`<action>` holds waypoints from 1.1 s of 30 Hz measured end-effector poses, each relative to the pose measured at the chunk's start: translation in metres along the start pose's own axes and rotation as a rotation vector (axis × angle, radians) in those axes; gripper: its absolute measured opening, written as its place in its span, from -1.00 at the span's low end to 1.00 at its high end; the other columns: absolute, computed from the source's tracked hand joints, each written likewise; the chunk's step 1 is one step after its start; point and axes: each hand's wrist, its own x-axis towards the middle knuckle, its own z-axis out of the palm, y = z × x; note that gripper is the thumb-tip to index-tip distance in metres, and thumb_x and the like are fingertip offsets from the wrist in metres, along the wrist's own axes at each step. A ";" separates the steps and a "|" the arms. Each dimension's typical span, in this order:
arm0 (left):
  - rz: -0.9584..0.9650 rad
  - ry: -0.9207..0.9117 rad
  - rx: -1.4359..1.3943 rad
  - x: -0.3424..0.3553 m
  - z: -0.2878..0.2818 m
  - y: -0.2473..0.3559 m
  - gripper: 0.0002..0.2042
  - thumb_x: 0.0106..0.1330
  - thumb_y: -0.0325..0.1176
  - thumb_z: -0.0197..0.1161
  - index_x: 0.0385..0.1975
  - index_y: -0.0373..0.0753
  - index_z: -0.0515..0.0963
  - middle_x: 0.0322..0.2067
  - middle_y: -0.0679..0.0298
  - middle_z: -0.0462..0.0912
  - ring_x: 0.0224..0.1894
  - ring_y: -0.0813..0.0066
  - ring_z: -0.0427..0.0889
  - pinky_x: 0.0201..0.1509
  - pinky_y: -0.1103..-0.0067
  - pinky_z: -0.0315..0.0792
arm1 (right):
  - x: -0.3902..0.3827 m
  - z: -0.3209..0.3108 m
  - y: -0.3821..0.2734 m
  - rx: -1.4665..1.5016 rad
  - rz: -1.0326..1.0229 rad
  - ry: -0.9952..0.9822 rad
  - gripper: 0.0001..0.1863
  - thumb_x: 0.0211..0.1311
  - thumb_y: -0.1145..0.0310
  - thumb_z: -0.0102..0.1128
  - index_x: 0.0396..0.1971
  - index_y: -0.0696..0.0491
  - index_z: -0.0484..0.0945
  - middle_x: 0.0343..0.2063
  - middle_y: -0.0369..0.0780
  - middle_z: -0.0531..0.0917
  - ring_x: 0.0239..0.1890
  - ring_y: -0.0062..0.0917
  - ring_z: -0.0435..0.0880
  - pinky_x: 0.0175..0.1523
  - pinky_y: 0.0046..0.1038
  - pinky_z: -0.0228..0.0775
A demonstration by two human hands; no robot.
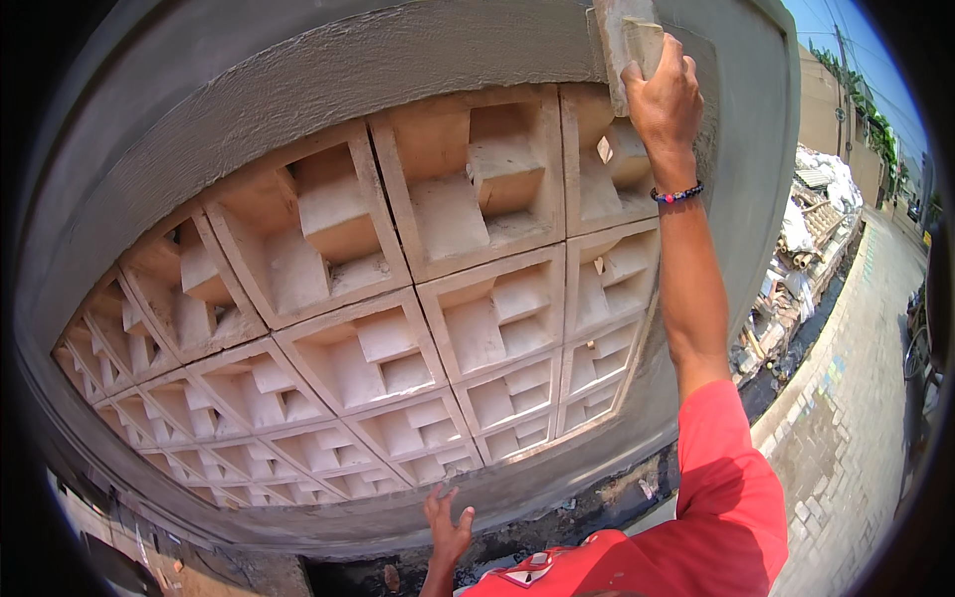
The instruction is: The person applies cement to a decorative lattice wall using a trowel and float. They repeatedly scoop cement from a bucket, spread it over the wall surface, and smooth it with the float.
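Presently holding up high, with right hand curled tightly around its handle, a pale plastering float, located on or just before the grey plaster, by the upper right corner of a grid of hollow blocks. Cannot tell how firmly pressed. Holding nothing with left hand, low near the grid's bottom edge, with fingers spread and half open. Wearing a beaded bracelet on right wrist and a red shirt.

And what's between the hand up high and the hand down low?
In the head view, pale blocks with hollows fill most of the stretch between the right hand and the left hand.
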 end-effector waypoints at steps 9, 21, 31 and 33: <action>0.008 0.001 -0.017 0.001 0.007 0.008 -0.53 0.05 -0.43 0.31 0.03 -0.23 0.43 0.19 -0.06 0.21 0.25 -0.07 0.16 0.30 0.19 0.07 | 0.017 0.006 0.057 -0.022 0.075 0.028 -0.43 0.00 0.32 0.24 0.06 0.13 0.34 -0.18 0.02 0.54 -0.13 -0.09 0.58 -0.07 -0.15 0.49; 0.011 -0.042 0.017 0.004 0.013 0.033 -0.53 0.07 -0.41 0.33 0.04 -0.20 0.43 0.22 -0.06 0.19 0.27 -0.07 0.14 0.31 0.19 0.07 | 0.042 0.011 0.203 -0.198 0.270 0.009 -0.40 0.03 0.24 0.17 0.11 0.13 0.33 -0.11 0.02 0.53 -0.08 -0.08 0.57 0.01 -0.13 0.45; -0.013 -0.083 0.025 -0.001 0.020 0.043 -0.54 0.09 -0.38 0.32 0.04 -0.20 0.45 0.21 -0.07 0.21 0.27 -0.08 0.15 0.31 0.20 0.07 | 0.033 -0.015 0.225 0.857 0.375 -0.138 -0.45 0.21 0.27 0.16 0.18 0.14 0.35 -0.24 -0.30 0.61 -0.39 -0.79 0.49 -0.49 -0.70 0.30; 0.003 -0.088 0.022 0.004 0.022 0.049 -0.55 0.09 -0.37 0.32 0.04 -0.20 0.45 0.22 -0.07 0.21 0.27 -0.08 0.15 0.31 0.19 0.08 | 0.035 -0.011 0.210 0.901 0.329 -0.171 -0.43 0.20 0.26 0.17 0.19 0.15 0.34 -0.25 -0.29 0.61 -0.40 -0.79 0.49 -0.50 -0.68 0.31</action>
